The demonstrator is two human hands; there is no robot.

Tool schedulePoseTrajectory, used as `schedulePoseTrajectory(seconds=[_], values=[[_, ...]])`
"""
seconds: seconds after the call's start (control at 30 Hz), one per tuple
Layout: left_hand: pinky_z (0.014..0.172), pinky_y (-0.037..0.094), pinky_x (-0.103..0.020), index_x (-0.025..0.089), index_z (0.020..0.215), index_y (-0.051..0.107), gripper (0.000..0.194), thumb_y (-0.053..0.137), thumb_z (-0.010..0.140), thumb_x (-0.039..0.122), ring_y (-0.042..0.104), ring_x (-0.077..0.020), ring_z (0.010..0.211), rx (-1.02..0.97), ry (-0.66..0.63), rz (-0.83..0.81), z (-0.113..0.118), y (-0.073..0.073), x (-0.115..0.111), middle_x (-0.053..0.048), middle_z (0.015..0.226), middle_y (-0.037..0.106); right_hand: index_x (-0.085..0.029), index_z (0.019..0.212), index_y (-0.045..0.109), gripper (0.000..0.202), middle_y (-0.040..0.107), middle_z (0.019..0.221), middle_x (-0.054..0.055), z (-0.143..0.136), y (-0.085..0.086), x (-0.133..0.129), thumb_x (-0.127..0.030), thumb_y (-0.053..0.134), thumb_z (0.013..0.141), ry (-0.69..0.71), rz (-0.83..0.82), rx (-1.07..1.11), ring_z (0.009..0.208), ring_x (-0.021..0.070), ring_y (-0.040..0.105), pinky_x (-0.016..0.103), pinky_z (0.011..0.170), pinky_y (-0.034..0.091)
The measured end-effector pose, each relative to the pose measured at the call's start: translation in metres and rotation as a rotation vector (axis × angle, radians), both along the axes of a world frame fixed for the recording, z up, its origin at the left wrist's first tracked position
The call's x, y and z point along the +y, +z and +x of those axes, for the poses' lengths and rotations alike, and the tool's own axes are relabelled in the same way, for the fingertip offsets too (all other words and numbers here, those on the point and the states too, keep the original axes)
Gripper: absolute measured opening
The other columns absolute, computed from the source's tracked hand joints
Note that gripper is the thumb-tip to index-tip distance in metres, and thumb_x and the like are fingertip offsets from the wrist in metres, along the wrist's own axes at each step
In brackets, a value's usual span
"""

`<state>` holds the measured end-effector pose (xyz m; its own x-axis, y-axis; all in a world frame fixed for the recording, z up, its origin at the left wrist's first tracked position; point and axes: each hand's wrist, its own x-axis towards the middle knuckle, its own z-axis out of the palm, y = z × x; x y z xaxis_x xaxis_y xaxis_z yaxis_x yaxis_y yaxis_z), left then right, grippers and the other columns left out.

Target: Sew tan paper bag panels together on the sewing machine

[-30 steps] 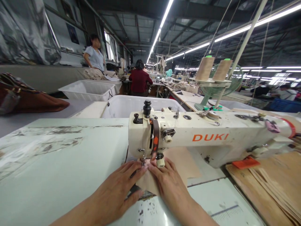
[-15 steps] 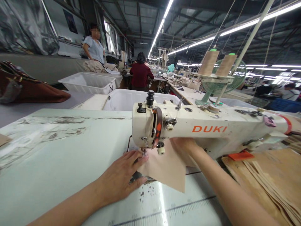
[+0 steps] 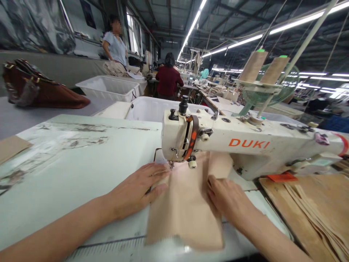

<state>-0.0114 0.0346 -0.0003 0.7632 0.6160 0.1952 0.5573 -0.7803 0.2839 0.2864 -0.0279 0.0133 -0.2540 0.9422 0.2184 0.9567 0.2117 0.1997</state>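
Under the head of a white sewing machine (image 3: 196,134) lies a beige fabric piece (image 3: 188,207), its near end hanging toward the table's front edge. My left hand (image 3: 141,187) rests palm down at the fabric's left edge, fingers stretched out flat beside the presser foot (image 3: 171,165). On the other side, my right hand (image 3: 226,196) has its fingers curled on a raised fold of the fabric. Its thumb is mostly hidden.
To the right sits a brown board (image 3: 308,196) with fabric strips on it. White plastic bins (image 3: 109,89) and a brown handbag (image 3: 43,87) are beyond the table. Two thread cones (image 3: 253,67) stand behind the machine. Two other people are farther back.
My right hand has come back from beneath the machine arm toward me and grips the fabric. More of the fabric now spreads toward the front. My left hand stays by the presser foot.
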Motion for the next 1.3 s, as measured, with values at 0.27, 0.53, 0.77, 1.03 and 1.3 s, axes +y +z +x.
schedulePoseTrajectory(seconds=[0.27, 0.53, 0.77, 1.03, 1.3], values=[[0.115, 0.032, -0.049, 0.019, 0.147, 0.041, 0.053, 0.047, 0.102, 0.046, 0.035, -0.0289, 0.138, 0.043, 0.015, 0.103, 0.011, -0.017, -0.011, -0.010, 0.152, 0.036, -0.013, 0.110, 0.061, 0.020, 0.063, 0.112, 0.014, -0.041, 0.016, 0.014, -0.027, 0.050, 0.101, 0.251, -0.036, 0.180, 0.109, 0.0268, 0.058, 0.044, 0.097, 0.045], [0.115, 0.034, -0.047, 0.025, 0.146, 0.041, 0.050, 0.053, 0.099, 0.036, 0.036, -0.0262, 0.138, 0.060, -0.040, 0.156, 0.004, -0.021, -0.002, -0.004, 0.150, 0.040, -0.014, 0.150, 0.033, 0.046, 0.035, 0.151, 0.012, -0.070, -0.039, 0.023, -0.026, 0.036, 0.106, 0.145, -0.170, 0.297, 0.140, 0.0314, 0.030, 0.070, 0.110, 0.021], [0.116, 0.033, -0.045, 0.021, 0.152, 0.030, 0.062, 0.055, 0.096, 0.033, 0.033, -0.0260, 0.140, 0.026, -0.066, 0.252, 0.003, -0.025, -0.005, -0.006, 0.154, 0.034, -0.017, 0.151, 0.031, 0.046, 0.035, 0.150, 0.009, -0.070, -0.041, 0.021, -0.028, 0.034, 0.106, 0.151, -0.141, 0.347, 0.141, 0.0298, 0.029, 0.070, 0.112, 0.016], [0.117, 0.031, -0.046, 0.023, 0.151, 0.032, 0.062, 0.057, 0.095, 0.035, 0.034, -0.0265, 0.139, 0.012, -0.057, 0.213, 0.001, -0.026, 0.003, -0.006, 0.153, 0.035, -0.019, 0.150, 0.033, 0.045, 0.043, 0.146, 0.008, -0.070, -0.053, 0.026, -0.027, 0.035, 0.106, 0.164, -0.072, 0.344, 0.141, 0.0294, 0.028, 0.069, 0.112, 0.016], [0.117, 0.030, -0.044, 0.022, 0.148, 0.036, 0.059, 0.058, 0.095, 0.036, 0.036, -0.0252, 0.138, -0.012, -0.057, 0.218, 0.003, -0.022, 0.004, -0.006, 0.151, 0.039, -0.022, 0.151, 0.032, 0.045, 0.043, 0.146, 0.005, -0.070, -0.058, 0.029, -0.031, 0.036, 0.107, 0.149, 0.001, 0.351, 0.142, 0.0280, 0.027, 0.067, 0.114, 0.016]])
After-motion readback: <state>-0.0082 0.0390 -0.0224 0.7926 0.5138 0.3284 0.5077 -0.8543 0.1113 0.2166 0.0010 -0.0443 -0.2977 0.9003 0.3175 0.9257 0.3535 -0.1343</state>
